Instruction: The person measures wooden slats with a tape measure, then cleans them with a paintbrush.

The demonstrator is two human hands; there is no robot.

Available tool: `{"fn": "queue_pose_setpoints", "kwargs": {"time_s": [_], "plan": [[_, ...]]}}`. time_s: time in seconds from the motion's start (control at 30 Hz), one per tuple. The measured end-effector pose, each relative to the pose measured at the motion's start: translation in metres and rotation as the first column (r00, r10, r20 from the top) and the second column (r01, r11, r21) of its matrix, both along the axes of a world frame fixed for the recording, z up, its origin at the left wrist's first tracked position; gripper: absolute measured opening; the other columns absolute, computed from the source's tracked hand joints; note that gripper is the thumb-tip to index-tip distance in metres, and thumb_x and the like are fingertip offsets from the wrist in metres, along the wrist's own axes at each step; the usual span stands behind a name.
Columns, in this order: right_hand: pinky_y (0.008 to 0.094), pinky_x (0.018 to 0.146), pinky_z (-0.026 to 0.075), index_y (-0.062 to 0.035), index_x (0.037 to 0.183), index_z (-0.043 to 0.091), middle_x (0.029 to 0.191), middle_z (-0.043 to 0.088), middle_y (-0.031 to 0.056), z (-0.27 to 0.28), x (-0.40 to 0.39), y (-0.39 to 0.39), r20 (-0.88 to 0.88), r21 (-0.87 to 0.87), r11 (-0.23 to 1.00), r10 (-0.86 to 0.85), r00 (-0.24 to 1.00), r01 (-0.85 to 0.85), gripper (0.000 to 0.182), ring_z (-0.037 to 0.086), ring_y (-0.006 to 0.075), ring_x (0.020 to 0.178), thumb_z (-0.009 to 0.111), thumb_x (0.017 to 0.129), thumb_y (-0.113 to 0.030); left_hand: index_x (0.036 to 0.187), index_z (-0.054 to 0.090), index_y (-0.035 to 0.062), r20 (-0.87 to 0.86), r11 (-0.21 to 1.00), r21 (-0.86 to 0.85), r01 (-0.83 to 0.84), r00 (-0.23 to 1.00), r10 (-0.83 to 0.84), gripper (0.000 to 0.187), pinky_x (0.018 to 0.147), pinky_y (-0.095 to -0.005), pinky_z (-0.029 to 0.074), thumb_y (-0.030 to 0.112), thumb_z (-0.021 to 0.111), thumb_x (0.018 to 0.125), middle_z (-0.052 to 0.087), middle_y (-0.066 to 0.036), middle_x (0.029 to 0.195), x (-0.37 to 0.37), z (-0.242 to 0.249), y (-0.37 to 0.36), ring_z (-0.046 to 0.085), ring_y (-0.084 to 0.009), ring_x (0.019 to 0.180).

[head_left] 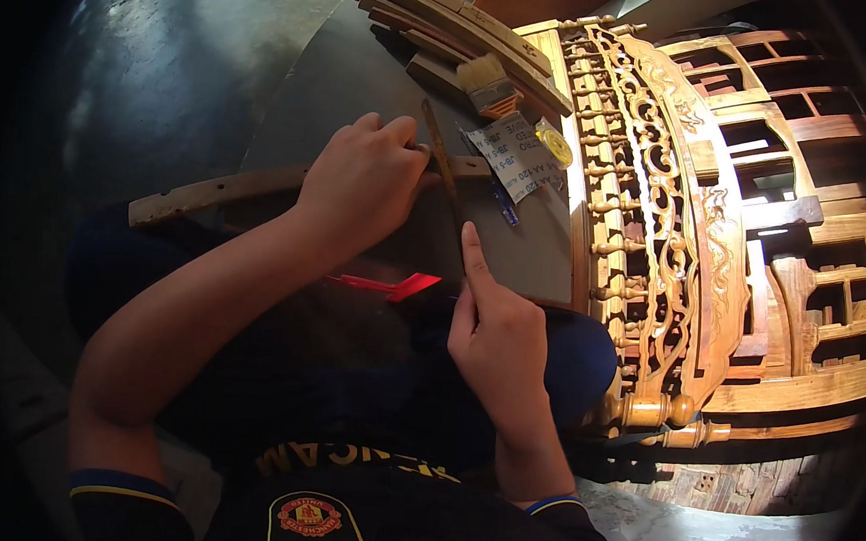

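Note:
A long curved wooden strip (222, 190) lies across the dark work surface. My left hand (365, 174) is closed around it, near its right part. My right hand (499, 323) grips a narrow, dark, file-like tool (443, 158), with the index finger stretched along it. The tool crosses the strip just right of my left hand and points away from me. Its handle is hidden in my right hand.
Sandpaper (519, 157), a brush (484, 80), a blue pen (504, 203) and a yellow item (554, 143) lie beyond the tool. Stacked wooden strips (456, 22) are at the back. Carved wooden furniture (671, 205) stands right. A red object (413, 286) is near my lap.

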State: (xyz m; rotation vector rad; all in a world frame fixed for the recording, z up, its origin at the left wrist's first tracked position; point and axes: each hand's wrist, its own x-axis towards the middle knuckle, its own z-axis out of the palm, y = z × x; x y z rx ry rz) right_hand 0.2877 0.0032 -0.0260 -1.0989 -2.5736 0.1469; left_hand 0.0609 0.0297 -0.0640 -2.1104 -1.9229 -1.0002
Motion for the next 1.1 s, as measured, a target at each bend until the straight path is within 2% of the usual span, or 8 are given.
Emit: {"fn": "queue_pose_setpoints", "kwargs": {"time_s": [0.07, 0.17, 0.27, 0.37, 0.47, 0.7, 1.0, 1.1], "plan": [[0.048, 0.062, 0.056, -0.0034, 0.161, 0.048, 0.068, 0.064, 0.0154, 0.006, -0.005, 0.004, 0.063, -0.018, 1.0, -0.008, 0.998, 0.009, 0.072, 0.069, 0.0351, 0.061, 0.064, 0.091, -0.002, 0.106, 0.081, 0.0034, 0.004, 1.0, -0.011, -0.001, 1.0, 0.001, 0.02, 0.081, -0.043, 0.055, 0.018, 0.077, 0.094, 0.064, -0.009, 0.095, 0.001, 0.002, 0.001, 0.064, -0.0304, 0.089], [0.0477, 0.063, 0.056, -0.0027, 0.162, 0.048, 0.067, 0.063, 0.0152, 0.004, -0.027, 0.033, 0.077, 0.007, 1.0, 0.008, 0.997, -0.009, 0.071, 0.069, 0.0351, 0.061, 0.063, 0.092, -0.002, 0.092, 0.079, 0.0026, -0.013, 1.0, 0.023, 0.002, 1.0, -0.002, 0.021, 0.08, -0.0442, 0.056, 0.023, 0.076, 0.095, 0.066, -0.009, 0.094, 0.001, 0.001, 0.002, 0.066, -0.031, 0.09], [0.0483, 0.063, 0.056, -0.0025, 0.162, 0.047, 0.066, 0.064, 0.0157, 0.007, -0.031, 0.039, 0.066, -0.011, 1.0, 0.017, 0.998, -0.016, 0.071, 0.069, 0.0358, 0.061, 0.064, 0.093, -0.003, 0.092, 0.079, 0.0028, -0.02, 1.0, 0.026, -0.002, 1.0, 0.003, 0.022, 0.08, -0.0443, 0.056, 0.024, 0.076, 0.095, 0.066, -0.009, 0.094, 0.001, 0.003, 0.002, 0.066, -0.0309, 0.09], [0.0499, 0.064, 0.056, -0.002, 0.161, 0.048, 0.067, 0.065, 0.0179, 0.006, -0.008, 0.017, 0.013, -0.074, 0.997, -0.004, 1.0, 0.005, 0.069, 0.07, 0.0376, 0.063, 0.063, 0.094, -0.005, 0.108, 0.081, 0.0032, -0.005, 1.0, -0.014, -0.001, 1.0, 0.001, 0.022, 0.081, -0.0423, 0.056, 0.019, 0.078, 0.093, 0.065, -0.009, 0.095, 0.002, 0.005, 0.0, 0.064, -0.0296, 0.089], [0.0513, 0.064, 0.056, -0.0017, 0.159, 0.05, 0.067, 0.065, 0.0198, 0.007, 0.002, 0.004, -0.053, -0.085, 0.996, 0.008, 0.999, -0.012, 0.065, 0.07, 0.0391, 0.064, 0.062, 0.095, -0.005, 0.107, 0.081, 0.0034, -0.006, 1.0, 0.004, 0.006, 1.0, -0.006, 0.022, 0.081, -0.0421, 0.056, 0.019, 0.078, 0.092, 0.065, -0.008, 0.095, 0.001, 0.001, 0.001, 0.064, -0.0295, 0.089], [0.0514, 0.062, 0.054, -0.004, 0.158, 0.053, 0.066, 0.064, 0.02, 0.012, -0.034, 0.042, 0.018, -0.032, 0.999, 0.028, 0.999, -0.028, 0.062, 0.069, 0.0393, 0.062, 0.061, 0.097, -0.002, 0.105, 0.082, 0.0045, -0.02, 1.0, 0.0, -0.013, 1.0, 0.013, 0.02, 0.08, -0.0416, 0.056, 0.02, 0.078, 0.092, 0.065, -0.007, 0.094, 0.0, 0.005, 0.001, 0.065, -0.0289, 0.09], [0.0513, 0.062, 0.055, -0.0025, 0.157, 0.053, 0.065, 0.064, 0.0202, 0.008, -0.003, 0.007, -0.095, -0.105, 0.994, 0.01, 0.995, -0.02, 0.061, 0.069, 0.0406, 0.062, 0.062, 0.097, -0.004, 0.107, 0.082, 0.0046, 0.009, 1.0, -0.002, -0.011, 1.0, 0.011, 0.023, 0.081, -0.0428, 0.056, 0.022, 0.08, 0.092, 0.066, -0.008, 0.095, 0.001, 0.001, 0.003, 0.066, -0.0294, 0.091], [0.052, 0.064, 0.056, -0.0008, 0.157, 0.053, 0.067, 0.065, 0.0213, 0.009, -0.031, 0.034, -0.001, -0.071, 0.997, -0.006, 1.0, 0.006, 0.06, 0.07, 0.0416, 0.064, 0.062, 0.097, -0.005, 0.103, 0.082, 0.0048, 0.006, 1.0, 0.008, -0.007, 1.0, 0.006, 0.021, 0.083, -0.0433, 0.056, 0.023, 0.079, 0.093, 0.066, -0.008, 0.095, 0.002, 0.002, 0.001, 0.066, -0.0298, 0.092]]}}
